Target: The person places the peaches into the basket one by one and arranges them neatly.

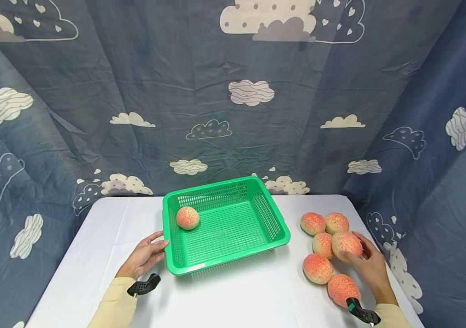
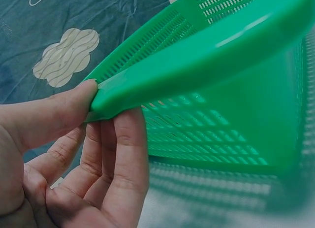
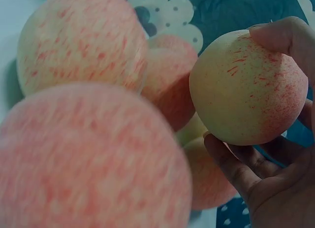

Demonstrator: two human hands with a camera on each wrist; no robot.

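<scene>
The right hand (image 1: 370,266) has its fingers and thumb curled round one peach (image 1: 346,245) — the right wrist view shows the fruit (image 3: 248,87) cradled between thumb tip and fingers, raised a little above the others. Around it, near the right edge of the worktop (image 1: 233,296), lie five more peaches (image 1: 318,268) in a loose cluster, some touching; two sit toward the far right corner, two nearer the front edge.

The left hand (image 1: 144,257) grips the near left corner of the green basket (image 1: 274,228) — the left wrist view shows the thumb (image 2: 59,112) pressed on top of the rim and the fingers (image 2: 125,154) curled beneath it. The basket stands in the middle of the worktop, toward the far edge, and one peach (image 1: 187,217) lies inside it at its far left corner, against the wall.

A blue cloth with clouds (image 1: 251,92) hangs behind and at both sides.
</scene>
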